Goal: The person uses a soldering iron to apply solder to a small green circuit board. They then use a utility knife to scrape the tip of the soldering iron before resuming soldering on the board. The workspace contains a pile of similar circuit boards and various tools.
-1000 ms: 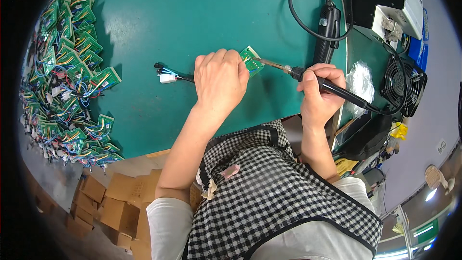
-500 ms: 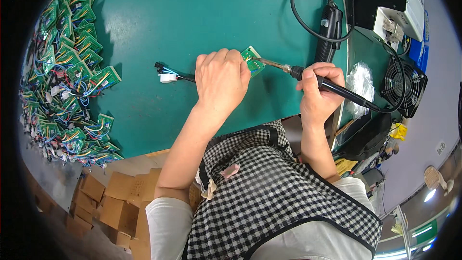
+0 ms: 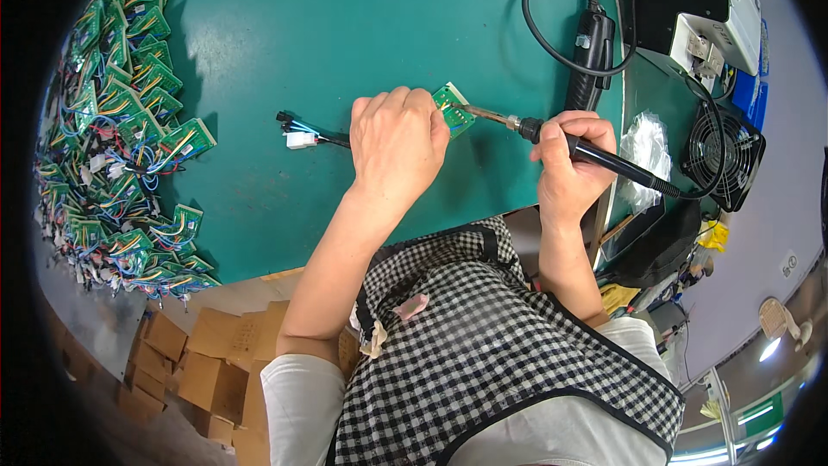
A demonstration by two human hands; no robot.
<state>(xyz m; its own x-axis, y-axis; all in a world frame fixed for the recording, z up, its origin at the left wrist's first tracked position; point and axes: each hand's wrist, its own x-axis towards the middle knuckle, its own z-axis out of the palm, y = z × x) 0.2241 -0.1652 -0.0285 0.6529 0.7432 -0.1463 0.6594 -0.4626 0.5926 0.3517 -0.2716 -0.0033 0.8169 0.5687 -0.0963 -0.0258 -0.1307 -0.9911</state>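
My right hand (image 3: 576, 164) is closed around the black handle of a soldering iron (image 3: 617, 162). The iron's tip touches the face of a small green circuit board (image 3: 460, 119) over the middle of the bench. My left hand (image 3: 397, 142) is curled over the board's left part, fingers closed on it; the fingertips and whatever else they pinch are hidden under the hand. Out from the left side of that hand run dark and blue wires ending in a white connector (image 3: 301, 140) and a black connector (image 3: 285, 117), both lying on the bench.
Many wired circuit boards (image 3: 142, 125) are heaped along the left of the green bench (image 3: 345, 17). A black electric screwdriver (image 3: 591, 56) with a cord lies at the right. Beyond are a black-and-white box (image 3: 690, 0), a fan (image 3: 723, 155) and a clear plastic bag (image 3: 645, 155). Cardboard boxes (image 3: 216, 371) stand below left.
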